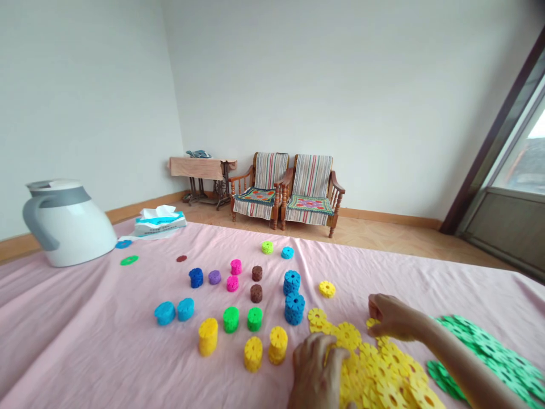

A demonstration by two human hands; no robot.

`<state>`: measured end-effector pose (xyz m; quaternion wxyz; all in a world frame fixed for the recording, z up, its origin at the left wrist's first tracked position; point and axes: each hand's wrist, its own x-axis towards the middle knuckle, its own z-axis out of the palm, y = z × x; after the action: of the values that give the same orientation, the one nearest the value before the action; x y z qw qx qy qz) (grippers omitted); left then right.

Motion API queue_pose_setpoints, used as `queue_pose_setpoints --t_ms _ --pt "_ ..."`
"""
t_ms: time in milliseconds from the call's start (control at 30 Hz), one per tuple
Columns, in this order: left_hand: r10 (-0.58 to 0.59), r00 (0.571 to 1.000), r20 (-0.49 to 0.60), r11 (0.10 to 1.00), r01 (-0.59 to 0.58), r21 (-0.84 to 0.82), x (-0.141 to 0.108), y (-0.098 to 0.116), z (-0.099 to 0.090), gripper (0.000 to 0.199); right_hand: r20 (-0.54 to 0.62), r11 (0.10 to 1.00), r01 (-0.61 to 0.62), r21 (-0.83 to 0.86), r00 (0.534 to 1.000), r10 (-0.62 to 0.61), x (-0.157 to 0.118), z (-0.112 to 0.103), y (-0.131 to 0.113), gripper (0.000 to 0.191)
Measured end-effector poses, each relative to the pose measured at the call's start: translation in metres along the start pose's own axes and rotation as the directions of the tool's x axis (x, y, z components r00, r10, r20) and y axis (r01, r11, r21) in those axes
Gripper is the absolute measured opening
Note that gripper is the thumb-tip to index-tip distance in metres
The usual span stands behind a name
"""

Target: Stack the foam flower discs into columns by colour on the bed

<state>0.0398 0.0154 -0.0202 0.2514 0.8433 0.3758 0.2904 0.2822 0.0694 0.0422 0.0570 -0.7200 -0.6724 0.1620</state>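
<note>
yellow plastic flower discs (pixel 383 378), loose heap: right grip (pixel 394 317) narrow, curled at its far edge, hold unclear; left grip (pixel 317 372) wide, spread on its near-left edge.

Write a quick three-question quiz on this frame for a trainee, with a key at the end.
1. What colour is the pile of flower-shaped discs beneath the left hand and near the right hand?
2. How many separate stacks of that same colour stand on the pink sheet, apart from the pile?
3. What stands against the far wall?
A. A bookcase
B. Two wooden armchairs with striped covers
C. A sofa

Key: 1. Yellow. 2. Three. 3. B.
</note>
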Motion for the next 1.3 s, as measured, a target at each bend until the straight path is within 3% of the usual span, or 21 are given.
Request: queue_pose_setpoints --t_ms 167,267,433,633,1033,1167,1300 --pt "0.001 1.000 -0.016 1.000 -0.001 0.001 0.000 0.000 -0.001 0.042 0.026 0.979 0.019 0.202 0.999 -0.024 0.007 -0.003 0.001 0.011" --pt "-0.015 1.000 -0.004 1.000 0.015 -0.002 0.000 0.000 0.001 0.041 -0.023 0.937 0.040 0.347 0.999 -0.035 0.019 -0.006 -0.009 0.008" --pt "-0.073 0.997 0.011 0.997 0.073 -0.031 0.001 0.000 0.001 0.039 -0.143 0.850 0.023 0.527 0.988 0.062 0.041 0.002 -0.038 0.023" --pt "-0.068 0.998 0.008 0.997 0.068 -0.023 0.000 0.000 0.000 0.043 -0.133 0.774 -0.049 0.631 0.976 0.171 0.057 0.018 -0.054 0.020" --pt "-0.022 1.000 -0.006 1.000 0.022 -0.004 -0.002 0.003 -0.004 0.041 -0.268 0.889 -0.013 0.457 0.952 0.151 0.067 0.030 -0.041 0.014" --pt "-0.049 0.999 -0.013 0.999 0.049 -0.016 -0.001 0.002 -0.002 0.041 -0.340 0.934 0.089 0.346 0.940 0.036 0.063 0.029 -0.045 0.015" --pt "-0.051 0.999 -0.006 0.998 0.051 -0.022 -0.001 0.002 -0.001 0.040 -0.369 0.958 0.186 0.219 0.925 -0.096 0.056 0.034 -0.058 0.034"
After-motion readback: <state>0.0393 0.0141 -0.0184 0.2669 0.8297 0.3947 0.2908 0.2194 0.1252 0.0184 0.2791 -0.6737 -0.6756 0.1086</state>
